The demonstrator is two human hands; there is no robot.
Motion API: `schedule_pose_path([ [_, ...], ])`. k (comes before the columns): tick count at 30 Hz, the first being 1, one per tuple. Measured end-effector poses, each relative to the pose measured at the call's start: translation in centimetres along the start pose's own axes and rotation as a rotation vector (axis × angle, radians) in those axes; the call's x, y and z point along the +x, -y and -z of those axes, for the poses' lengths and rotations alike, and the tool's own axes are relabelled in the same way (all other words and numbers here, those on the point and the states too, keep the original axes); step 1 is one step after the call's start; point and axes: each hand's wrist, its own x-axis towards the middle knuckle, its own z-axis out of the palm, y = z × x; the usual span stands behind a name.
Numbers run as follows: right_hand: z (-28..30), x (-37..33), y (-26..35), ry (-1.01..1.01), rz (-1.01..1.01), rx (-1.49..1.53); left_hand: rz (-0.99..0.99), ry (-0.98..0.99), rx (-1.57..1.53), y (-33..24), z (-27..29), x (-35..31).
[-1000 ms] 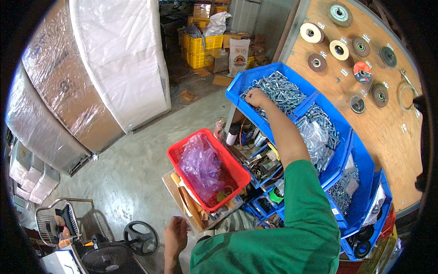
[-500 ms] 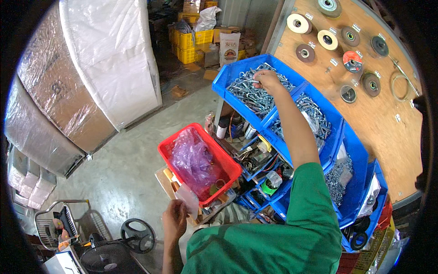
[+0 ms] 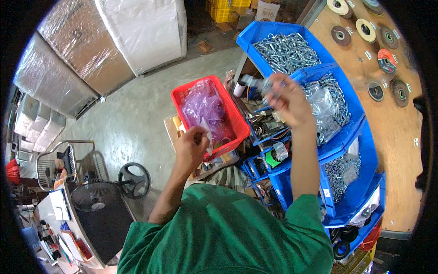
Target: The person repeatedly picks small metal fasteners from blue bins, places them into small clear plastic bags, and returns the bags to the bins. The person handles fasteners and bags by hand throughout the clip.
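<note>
My right hand [image 3: 288,102] is closed on silvery metal fasteners [image 3: 262,85], blurred here, near the big blue plastic bin [image 3: 249,42] heaped with similar hardware. I'd expect them stiff, slick and heavy for their size, best gripped as a firm bundle around the shanks. My left hand [image 3: 191,145] pinches a thin whitish sheet [image 3: 207,132], overlapping the near side of the red plastic basket [image 3: 243,133] in my view; likely light and floppy, so 2 fingertips at an edge suit it.
</note>
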Motion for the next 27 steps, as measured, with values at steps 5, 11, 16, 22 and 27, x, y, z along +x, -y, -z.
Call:
schedule_pose_path([
  [5,-4.1,-6.1,-7.3,0.115,0.009,-0.189,-0.197,-0.061,0.224,-1.7,-2.0,-0.9],
  [11,-2.7,-9.3,-8.1,0.063,0.066,-0.743,-0.221,-0.075,0.229,-2.9,-4.4,-3.0],
  [16,-3.9,-10.8,-5.2,0.148,0.181,-1.104,-0.236,-0.068,0.238,-3.0,-5.9,-5.0],
  [22,-3.0,-11.4,-4.7,0.293,0.211,-1.152,-0.116,-0.029,0.138,-3.2,-6.4,-7.6],
  [27,-3.0,-12.4,-5.5,0.338,0.200,-1.216,-0.196,-0.023,0.097,-3.8,-7.0,-9.2],
])
